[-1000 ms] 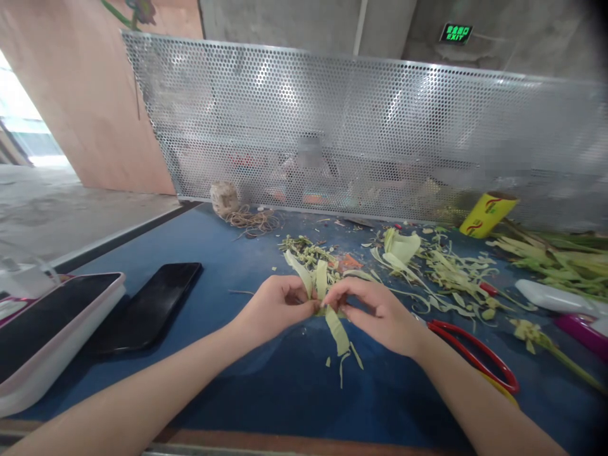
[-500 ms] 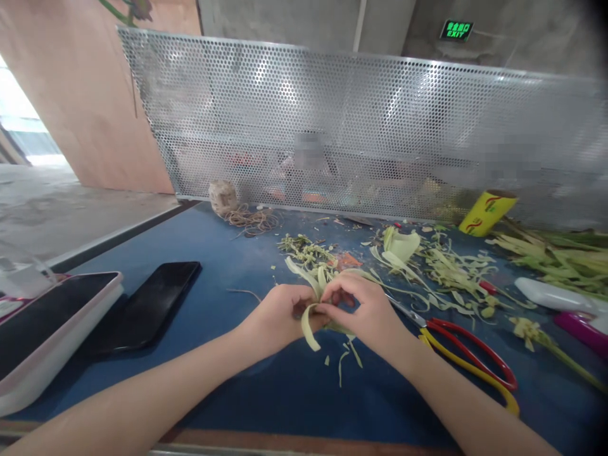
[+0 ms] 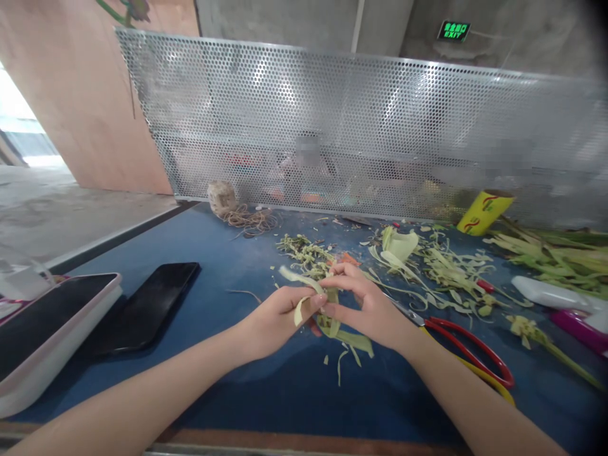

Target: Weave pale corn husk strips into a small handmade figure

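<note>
Over the blue table, my left hand (image 3: 278,322) pinches a bundle of pale green leaf strips (image 3: 358,344), thumb pressed on top. Its strip ends stick out to the upper left and lower right. My right hand (image 3: 368,310) meets it from the other side, thumb and fingers closed around the same bundle; part of the bundle is hidden by the fingers. Scissors with red and yellow handles (image 3: 475,335) lie beside my right forearm, which covers part of them. Small leaf scraps (image 3: 342,367) lie just below the hands.
Two phones, one black (image 3: 152,307) and one in a pale case (image 3: 61,335), lie at left. A ball of twine (image 3: 222,197) stands at the back. Shredded leaves (image 3: 453,269), a yellow roll (image 3: 484,212) and green stalks (image 3: 555,256) occupy the right, before a perforated metal screen (image 3: 332,114).
The curled strip that hung below my fingers is shorter in view, tucked by my left thumb. My right fingers have spread over the bundle, and a strip now extends to the lower right.
</note>
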The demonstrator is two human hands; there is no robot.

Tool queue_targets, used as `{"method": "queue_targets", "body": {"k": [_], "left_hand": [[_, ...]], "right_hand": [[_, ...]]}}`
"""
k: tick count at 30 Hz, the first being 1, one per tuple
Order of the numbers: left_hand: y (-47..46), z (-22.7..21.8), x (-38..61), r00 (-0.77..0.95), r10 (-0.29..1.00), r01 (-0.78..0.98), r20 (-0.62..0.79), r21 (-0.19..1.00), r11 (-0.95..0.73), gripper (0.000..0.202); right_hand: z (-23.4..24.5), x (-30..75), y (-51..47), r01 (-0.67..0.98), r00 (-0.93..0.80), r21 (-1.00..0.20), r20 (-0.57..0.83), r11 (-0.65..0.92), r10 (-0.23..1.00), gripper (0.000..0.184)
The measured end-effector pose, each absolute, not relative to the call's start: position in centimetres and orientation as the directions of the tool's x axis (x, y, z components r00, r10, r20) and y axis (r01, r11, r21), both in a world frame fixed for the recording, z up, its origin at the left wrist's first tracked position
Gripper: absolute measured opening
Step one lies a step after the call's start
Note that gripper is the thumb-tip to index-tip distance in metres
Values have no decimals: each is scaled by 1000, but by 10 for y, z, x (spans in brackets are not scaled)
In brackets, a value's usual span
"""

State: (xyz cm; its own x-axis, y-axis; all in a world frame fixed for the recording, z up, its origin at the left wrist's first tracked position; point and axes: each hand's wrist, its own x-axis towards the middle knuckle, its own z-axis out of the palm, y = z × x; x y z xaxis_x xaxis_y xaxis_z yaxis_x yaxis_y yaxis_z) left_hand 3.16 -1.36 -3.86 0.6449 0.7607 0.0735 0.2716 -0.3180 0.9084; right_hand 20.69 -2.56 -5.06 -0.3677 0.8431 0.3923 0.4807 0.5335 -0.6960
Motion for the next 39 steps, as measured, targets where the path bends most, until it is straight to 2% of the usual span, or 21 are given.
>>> {"method": "queue_targets", "body": {"k": [5, 10, 13, 15, 17, 19, 23, 25, 33, 39], "left_hand": [[-17, -34, 32, 669, 742, 274, 51, 910, -310, 35], [-18, -38, 34, 695, 718, 299, 25, 899, -321, 29], [-15, -44, 35, 701, 713, 287, 28, 904, -318, 29], [-13, -48, 35, 697, 716, 269, 37, 913, -308, 25], [-12, -50, 35, 678, 734, 262, 31, 923, -281, 21], [-12, -51, 36, 657, 754, 265, 5, 934, -238, 18], [-11, -47, 35, 636, 772, 286, -4, 930, -230, 13], [-10, -45, 35, 625, 780, 298, 9, 922, -249, 14], [-11, -47, 34, 597, 802, 316, -33, 928, -197, 23], [-11, -46, 35, 583, 810, 272, -64, 955, -120, 25]], "right_hand": [[-57, 212, -20, 402, -393, -731, 405, 550, 825, 29], [-48, 212, -22, 306, -300, -724, 543, 618, 784, 5], [-41, 208, -29, 221, -352, -666, 626, 712, 696, 8], [-39, 206, -34, 121, -409, -666, 642, 736, 648, 9], [-39, 206, -36, 92, -434, -658, 649, 747, 625, 12], [-40, 208, -36, 176, -475, -574, 662, 799, 580, 14], [-39, 215, -34, 424, -646, -228, 601, 876, 470, 20], [-39, 217, -34, 476, -679, -135, 572, 869, 460, 16], [-42, 216, -32, 528, -673, -114, 548, 841, 497, 15], [-43, 216, -32, 514, -706, -54, 541, 856, 458, 16]]}}
